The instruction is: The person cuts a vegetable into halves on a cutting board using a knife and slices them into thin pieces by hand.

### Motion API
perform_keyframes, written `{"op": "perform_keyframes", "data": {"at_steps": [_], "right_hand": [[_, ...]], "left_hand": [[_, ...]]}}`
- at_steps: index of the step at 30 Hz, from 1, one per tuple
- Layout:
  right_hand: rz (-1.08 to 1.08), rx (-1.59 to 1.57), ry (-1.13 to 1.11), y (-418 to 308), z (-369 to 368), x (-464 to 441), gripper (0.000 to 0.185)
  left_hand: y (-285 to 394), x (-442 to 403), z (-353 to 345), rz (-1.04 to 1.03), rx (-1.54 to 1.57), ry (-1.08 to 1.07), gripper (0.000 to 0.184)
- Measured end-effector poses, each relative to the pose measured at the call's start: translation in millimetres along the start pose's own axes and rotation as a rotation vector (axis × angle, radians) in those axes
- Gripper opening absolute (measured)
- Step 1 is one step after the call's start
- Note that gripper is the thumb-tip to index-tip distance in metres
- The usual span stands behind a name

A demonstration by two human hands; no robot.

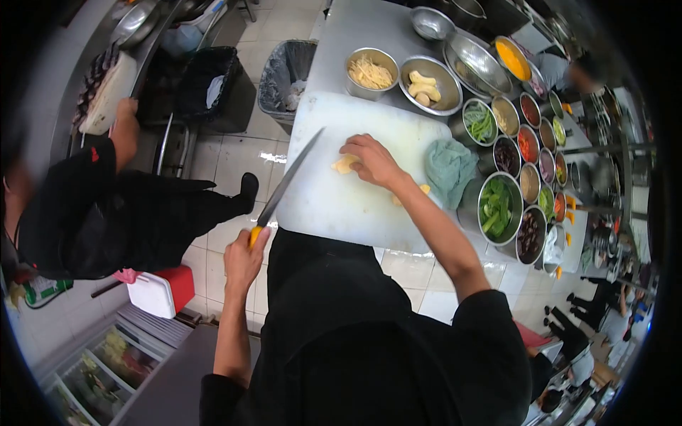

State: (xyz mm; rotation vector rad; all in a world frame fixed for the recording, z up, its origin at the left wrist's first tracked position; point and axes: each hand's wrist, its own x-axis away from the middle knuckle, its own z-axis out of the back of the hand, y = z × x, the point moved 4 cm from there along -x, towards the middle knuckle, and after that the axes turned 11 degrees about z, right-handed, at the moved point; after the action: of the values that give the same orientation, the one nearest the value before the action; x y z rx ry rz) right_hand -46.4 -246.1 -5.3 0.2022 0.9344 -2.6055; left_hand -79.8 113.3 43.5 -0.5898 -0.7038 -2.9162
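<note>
My left hand (pixel 244 261) is wrapped round the yellow handle (pixel 256 236) of a long knife (pixel 291 172), whose blade points up over the left edge of the white cutting board (pixel 323 206). On the board my right hand (pixel 373 162) has its fingers curled over a pale yellow piece of food (pixel 345 165), partly hidden by them. Another yellow piece (pixel 424 189) lies under my right forearm, mostly covered. Beside it rests a crumpled green cloth (pixel 451 170).
Behind the board stand a bowl of pale strips (pixel 370 72) and a bowl of peeled pieces (pixel 424 85). Several metal containers, one with green leaves (pixel 495 206), line the right. Lined bins (pixel 284 82) are beyond. A person (pixel 106 206) stands at left.
</note>
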Motion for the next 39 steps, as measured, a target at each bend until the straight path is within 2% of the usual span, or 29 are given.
{"op": "perform_keyframes", "data": {"at_steps": [4, 7, 11, 14, 15, 18, 19, 20, 21, 23, 25, 27, 33, 36, 39], "right_hand": [[-0.218, 0.016, 0.368, -22.0, 1.8, 23.2, 0.028], [-0.32, 0.034, 0.546, -47.8, -26.7, 40.1, 0.021], [-0.371, 0.033, 0.585, -79.6, -65.4, 40.6, 0.022], [-0.423, 0.109, 0.568, -84.0, -78.0, 41.2, 0.027], [-0.434, 0.141, 0.559, -82.2, -79.4, 39.7, 0.029], [-0.498, 0.155, 0.477, -85.6, -77.6, 36.0, 0.036], [-0.516, 0.158, 0.464, -86.6, -77.2, 33.0, 0.038], [-0.535, 0.162, 0.444, -87.8, -75.9, 32.5, 0.04], [-0.559, 0.162, 0.417, -88.4, -75.2, 32.3, 0.043], [-0.576, 0.193, 0.389, -87.7, -73.6, 30.5, 0.046], [-0.593, 0.243, 0.351, -86.2, -77.0, 34.0, 0.049], [-0.632, 0.235, 0.337, -87.8, -78.7, 36.5, 0.049], [-0.664, 0.309, 0.242, -87.3, -80.9, 38.5, 0.056], [-0.676, 0.319, 0.227, -89.3, -82.9, 37.0, 0.057], [-0.657, 0.335, 0.221, -85.5, -82.1, 40.0, 0.058]], "left_hand": [[39.8, -44.1, -45.0, -0.234, -0.003, 0.17, 0.054], [82.5, -73.3, -61.1, -0.302, -0.009, 0.119, 0.051], [122.4, -108.1, -75.4, -0.488, 0.014, 0.109, 0.045], [139.2, -128.8, -59.4, -0.618, 0.059, -0.049, 0.039], [140.9, -143.4, -51.9, -0.682, 0.153, -0.024, 0.035], [122.8, -231.0, -43.4, -0.178, 0.367, -0.253, 0.035], [87.2, -288.3, -83.8, -0.025, 0.619, -0.328, 0.04], [79.2, -322.4, -94.7, 0.177, 0.718, -0.282, 0.043], [52.3, -372.2, -135.6, 0.219, 0.666, -0.296, 0.04], [33.2, -433.3, -199.4, 0.464, 0.598, -0.397, 0.038], [18.5, -480.7, -268.5, 0.616, 0.641, -0.557, 0.047], [23.6, -504.8, -309.9, 0.728, 0.776, -0.645, 0.049], [14.6, -544.8, -388.7, 0.883, 1.069, -0.467, 0.041], [29.6, -522.2, -357.6, 0.917, 1.017, -0.314, 0.034], [22.3, -501.1, -350.0, 0.856, 1.069, -0.226, 0.03]]}}
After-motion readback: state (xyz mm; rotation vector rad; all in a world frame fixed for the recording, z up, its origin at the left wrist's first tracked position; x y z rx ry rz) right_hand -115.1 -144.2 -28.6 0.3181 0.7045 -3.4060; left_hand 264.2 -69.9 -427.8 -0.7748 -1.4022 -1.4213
